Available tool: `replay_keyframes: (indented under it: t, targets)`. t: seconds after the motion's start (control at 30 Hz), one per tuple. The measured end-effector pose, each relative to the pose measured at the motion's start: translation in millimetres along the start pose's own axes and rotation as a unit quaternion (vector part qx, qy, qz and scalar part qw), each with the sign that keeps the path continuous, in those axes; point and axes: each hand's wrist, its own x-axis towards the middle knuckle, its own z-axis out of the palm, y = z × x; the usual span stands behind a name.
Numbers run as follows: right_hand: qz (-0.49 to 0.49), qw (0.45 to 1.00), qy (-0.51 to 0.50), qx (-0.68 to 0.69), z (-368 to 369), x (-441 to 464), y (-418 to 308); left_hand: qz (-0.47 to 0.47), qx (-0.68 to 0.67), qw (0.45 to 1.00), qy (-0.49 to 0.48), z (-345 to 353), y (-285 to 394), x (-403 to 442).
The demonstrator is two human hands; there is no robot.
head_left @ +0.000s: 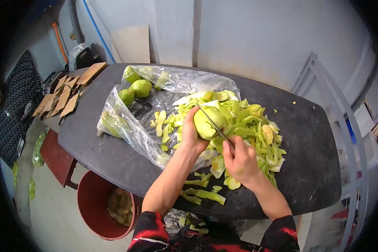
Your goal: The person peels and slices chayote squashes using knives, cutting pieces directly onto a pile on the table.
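Observation:
My left hand [192, 132] is wrapped round a pale-green, partly peeled fruit [205, 122], by its look a chayote, held above the table. In my right hand [242, 161] is the handle of a knife [214, 125], its thin dark blade lying across the fruit's face. Beneath and to the right, a heap of green peelings [250, 134] spreads over the tabletop. Several whole green fruits [141, 88] sit in a clear plastic bag [145, 145] that lies opened out behind and left of my hands. Part of the fruit is hidden by my left fingers.
The dark table [308, 168] has a rounded edge. On the floor below it at left stands a red bucket [90, 210] with pale pieces inside. Cardboard strips [65, 96] lie by the table's left end. A grey metal railing [350, 126] stands at the right.

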Motion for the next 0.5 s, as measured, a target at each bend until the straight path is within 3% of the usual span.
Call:
replay_keyframes:
  t: [0.17, 0.27, 0.5]
  targets:
    - [0.001, 1.0, -0.005, 0.027, 4, -1, 0, -0.014, -0.012, 1.0, -0.009, -3, 3, -4]
    - [-0.007, 0.999, -0.009, 0.034, 4, -2, -3, 0.045, -0.012, 0.999, -0.008, -6, 7, -2]
    - [-0.028, 0.998, -0.007, 0.063, 5, -13, -3, 0.042, -0.037, 0.994, -0.091, -14, 17, -12]
